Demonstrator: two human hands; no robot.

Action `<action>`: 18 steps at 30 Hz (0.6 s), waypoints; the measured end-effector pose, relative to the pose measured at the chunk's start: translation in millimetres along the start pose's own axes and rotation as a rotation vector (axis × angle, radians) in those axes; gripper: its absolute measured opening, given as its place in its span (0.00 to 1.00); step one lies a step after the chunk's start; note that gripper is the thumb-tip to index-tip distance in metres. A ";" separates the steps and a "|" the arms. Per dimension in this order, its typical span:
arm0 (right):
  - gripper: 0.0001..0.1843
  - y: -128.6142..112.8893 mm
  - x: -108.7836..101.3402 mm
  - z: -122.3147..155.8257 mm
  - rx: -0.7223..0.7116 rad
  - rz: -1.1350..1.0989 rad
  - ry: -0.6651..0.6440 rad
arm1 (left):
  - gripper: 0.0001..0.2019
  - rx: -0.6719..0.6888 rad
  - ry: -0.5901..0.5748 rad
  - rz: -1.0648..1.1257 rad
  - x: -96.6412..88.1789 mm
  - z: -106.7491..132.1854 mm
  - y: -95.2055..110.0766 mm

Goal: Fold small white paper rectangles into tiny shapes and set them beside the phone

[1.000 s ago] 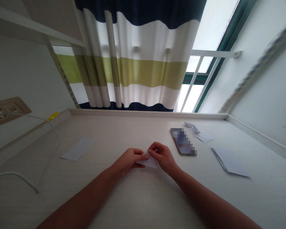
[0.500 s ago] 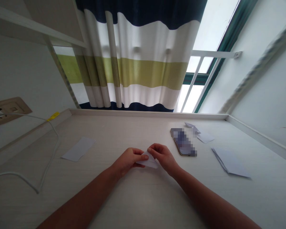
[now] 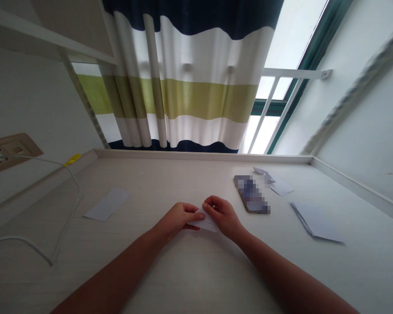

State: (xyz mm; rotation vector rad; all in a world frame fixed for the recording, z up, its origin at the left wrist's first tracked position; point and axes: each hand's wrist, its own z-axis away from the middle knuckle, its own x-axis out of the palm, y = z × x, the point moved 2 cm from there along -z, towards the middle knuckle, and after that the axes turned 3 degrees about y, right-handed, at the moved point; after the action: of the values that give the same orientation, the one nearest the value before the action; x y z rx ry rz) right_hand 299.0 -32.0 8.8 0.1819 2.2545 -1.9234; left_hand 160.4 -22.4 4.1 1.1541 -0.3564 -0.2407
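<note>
Both hands meet at the middle of a pale wooden desk (image 3: 190,279) over a small folded piece of white paper (image 3: 203,223). My left hand (image 3: 177,220) pinches its left side with thumb and fingers closed. My right hand (image 3: 223,215) is curled over the paper's top right corner, fingertips pressed on it. The paper lies low against the desk; most of it is hidden under the fingers.
A phone (image 3: 251,193) lies flat just right of my hands. Behind it are small paper pieces (image 3: 281,187); a stack of white sheets (image 3: 316,221) lies further right. One loose sheet (image 3: 107,204) and a white cable (image 3: 65,218) are at the left. A striped curtain (image 3: 186,83) hangs behind.
Almost nothing differs; the fingers of both hands have shifted slightly on the folded paper, which stays in the same place.
</note>
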 end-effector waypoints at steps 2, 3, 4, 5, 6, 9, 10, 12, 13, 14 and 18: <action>0.10 1.8 -0.1 -1.2 0.014 -0.024 -0.011 | 0.09 0.006 0.008 0.006 -0.6 -0.4 -0.1; 0.11 2.7 -0.2 -1.9 0.027 -0.036 -0.017 | 0.09 0.009 0.008 0.011 -1.1 -0.7 -0.3; 0.12 3.5 -0.3 -2.6 0.039 -0.048 -0.021 | 0.09 0.014 0.005 0.014 -1.6 -1.1 -0.6; 0.13 4.0 -0.5 -3.2 0.048 -0.059 -0.024 | 0.10 0.018 0.001 0.015 -2.2 -1.5 -0.8; 0.14 4.3 -0.7 -3.6 0.054 -0.069 -0.024 | 0.10 0.019 -0.002 0.014 -2.7 -1.9 -1.1; 0.15 3.7 -1.4 -4.0 0.056 -0.056 -0.012 | 0.10 0.022 -0.005 0.010 -3.7 -2.3 -1.6; 0.15 3.2 -1.6 -3.8 0.054 -0.039 -0.008 | 0.10 0.024 -0.003 0.010 -3.8 -2.3 -1.7; 0.12 2.3 -1.9 -3.2 0.047 -0.005 0.002 | 0.10 0.025 0.001 0.006 -3.6 -2.1 -1.8; 0.11 1.8 -2.0 -2.8 0.040 0.011 0.008 | 0.10 0.025 0.003 0.001 -3.3 -2.0 -1.9; 0.10 1.3 -2.1 -2.3 0.030 0.028 0.018 | 0.10 0.024 0.004 -0.005 -2.9 -1.9 -2.1; 0.08 -0.6 -1.8 -0.8 -0.038 0.109 0.053 | 0.10 0.031 -0.007 -0.010 -1.1 -0.8 -1.7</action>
State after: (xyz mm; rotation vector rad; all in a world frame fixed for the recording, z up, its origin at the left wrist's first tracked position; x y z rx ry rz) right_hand 300.6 -31.2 9.9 0.3465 2.2619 -1.8402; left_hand 159.7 -21.9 2.1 1.1859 -0.3621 -0.2488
